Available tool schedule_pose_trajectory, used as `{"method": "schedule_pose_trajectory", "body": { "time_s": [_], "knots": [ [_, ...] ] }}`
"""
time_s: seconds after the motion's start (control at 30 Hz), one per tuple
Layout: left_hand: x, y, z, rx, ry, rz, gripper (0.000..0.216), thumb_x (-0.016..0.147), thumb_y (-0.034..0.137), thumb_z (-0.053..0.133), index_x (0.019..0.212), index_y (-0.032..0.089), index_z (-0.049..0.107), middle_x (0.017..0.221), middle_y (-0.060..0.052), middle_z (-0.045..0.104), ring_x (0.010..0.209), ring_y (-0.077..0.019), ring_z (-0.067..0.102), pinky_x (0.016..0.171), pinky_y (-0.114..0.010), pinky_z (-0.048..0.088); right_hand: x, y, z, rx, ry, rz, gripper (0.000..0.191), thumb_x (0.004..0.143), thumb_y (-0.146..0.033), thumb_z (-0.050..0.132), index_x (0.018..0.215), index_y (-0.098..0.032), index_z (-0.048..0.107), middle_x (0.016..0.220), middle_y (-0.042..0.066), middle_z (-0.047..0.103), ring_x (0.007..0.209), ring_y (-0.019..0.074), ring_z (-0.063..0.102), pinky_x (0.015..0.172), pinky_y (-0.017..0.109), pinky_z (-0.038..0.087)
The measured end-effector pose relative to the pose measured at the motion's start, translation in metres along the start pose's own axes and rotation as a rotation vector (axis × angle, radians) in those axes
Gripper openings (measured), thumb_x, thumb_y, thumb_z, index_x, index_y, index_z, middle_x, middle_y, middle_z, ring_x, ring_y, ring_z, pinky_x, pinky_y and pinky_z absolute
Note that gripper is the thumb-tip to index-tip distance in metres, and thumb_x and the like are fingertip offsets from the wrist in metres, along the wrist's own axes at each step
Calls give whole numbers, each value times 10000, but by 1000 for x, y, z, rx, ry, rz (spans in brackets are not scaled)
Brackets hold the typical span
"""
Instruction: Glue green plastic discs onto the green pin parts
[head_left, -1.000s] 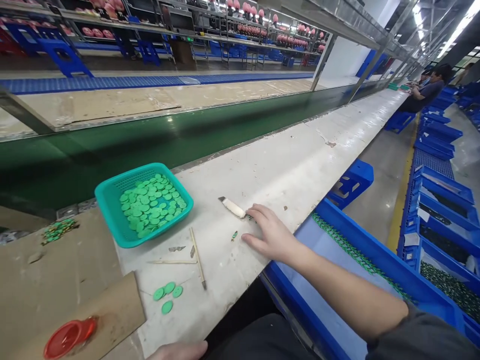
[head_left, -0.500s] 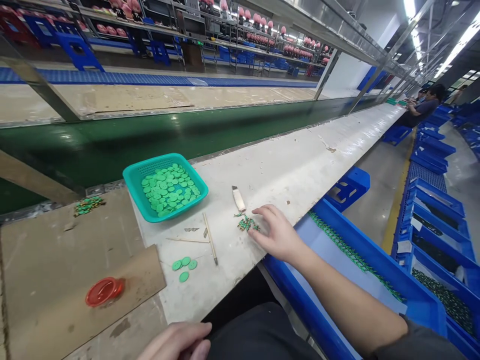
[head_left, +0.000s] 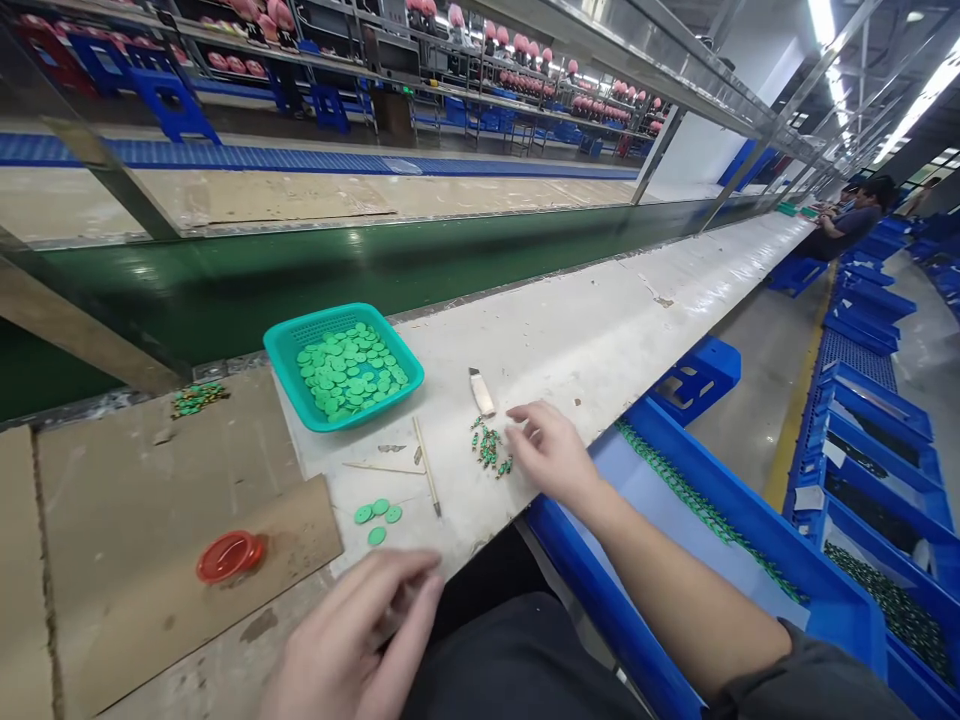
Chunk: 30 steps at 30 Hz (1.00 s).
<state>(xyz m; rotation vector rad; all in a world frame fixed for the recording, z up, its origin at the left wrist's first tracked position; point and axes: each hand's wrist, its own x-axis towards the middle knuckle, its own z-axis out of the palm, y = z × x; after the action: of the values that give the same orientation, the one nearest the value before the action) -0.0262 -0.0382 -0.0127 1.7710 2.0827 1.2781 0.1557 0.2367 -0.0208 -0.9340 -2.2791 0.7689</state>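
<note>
**Right hand open beside a loose cluster of green pieces, left hand a blur**

In the head view, the right hand [head_left: 551, 452] hovers low over the white bench top [head_left: 585, 340], fingers loosely curled, with nothing visible in them and no clenched grip. Just left of its fingertips lies a loose cluster of small green-and-gold pieces [head_left: 489, 447]. Just beyond the fingers sits a white-handled knife [head_left: 481, 392]. Further left of that hand is a teal plastic basket [head_left: 289, 350] piled with green discs [head_left: 346, 372]. Between the hands lie four loose green discs [head_left: 377, 518] and a thin wooden stick [head_left: 427, 467].

The left hand [head_left: 351, 635] is motion-blurred at the near edge of the bench, its fingers drawn together; whether it grasps anything cannot be told. Right of the right hand, a blue plastic bin [head_left: 739, 505] holds green strands [head_left: 697, 505].

The risk lies in the small pieces — a careless sweep of the right hand could scatter them over the bench edge into the bin. Reaching across without looking could also bring the fingers against the knife.
</note>
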Motion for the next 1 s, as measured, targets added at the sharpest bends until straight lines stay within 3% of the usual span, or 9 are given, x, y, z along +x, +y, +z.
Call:
{"method": "schedule_pose_trajectory", "body": {
  "time_s": [0.1,0.2,0.27,0.4,0.57,0.73,1.0],
  "knots": [
    [53,-3,20,261,-175,47,338,1218,537,655,1401,290,794,1373,-111,770,1213,-302,799,1001,-357,718,-3,17,-20,24,115,37,230,1143,-315,683,1278,-226,846,1194,123,858,899,236,779,889,426,723],
    [103,4,54,403,-286,37,636,1099,519,898,1660,304,688,1607,-166,671,1465,-419,692,1212,-511,673,-13,25,-30,57,150,48,235,1123,-350,706,1246,-229,866,1131,110,873,862,235,776,805,394,706],
    [125,12,74,484,-344,25,727,1094,566,924,1709,283,659,1630,-201,645,1466,-462,660,1202,-569,657,-22,25,-31,81,147,39,214,1108,-358,731,1207,-241,880,1102,99,879,866,235,785,805,384,703],
    [147,26,96,610,-419,12,639,1151,625,847,1623,214,714,1625,-262,620,1450,-511,626,1171,-638,638,-38,27,-32,117,147,36,156,1096,-332,752,1131,-256,884,1056,84,882,837,228,780,870,400,716],
    [166,25,99,625,-512,49,398,1241,467,693,1512,177,728,1539,-196,658,1423,-400,655,1168,-550,656,-43,32,-34,144,131,31,136,1104,-315,752,1103,-271,881,1003,63,875,834,233,782,873,398,715],
    [170,20,104,596,-586,36,341,1233,446,758,1407,154,733,1411,-153,706,1227,-301,727,1082,-469,696,-43,33,-34,161,108,6,122,1106,-299,757,1075,-282,874,1002,56,877,862,241,797,887,404,712],
    [172,17,107,371,-480,-189,296,1202,412,847,1305,150,754,1224,-88,740,1070,-248,745,1071,-454,711,-45,35,-34,153,97,-14,164,1110,-308,716,1049,-276,865,978,66,870,819,252,780,825,414,681]
  ]
}}
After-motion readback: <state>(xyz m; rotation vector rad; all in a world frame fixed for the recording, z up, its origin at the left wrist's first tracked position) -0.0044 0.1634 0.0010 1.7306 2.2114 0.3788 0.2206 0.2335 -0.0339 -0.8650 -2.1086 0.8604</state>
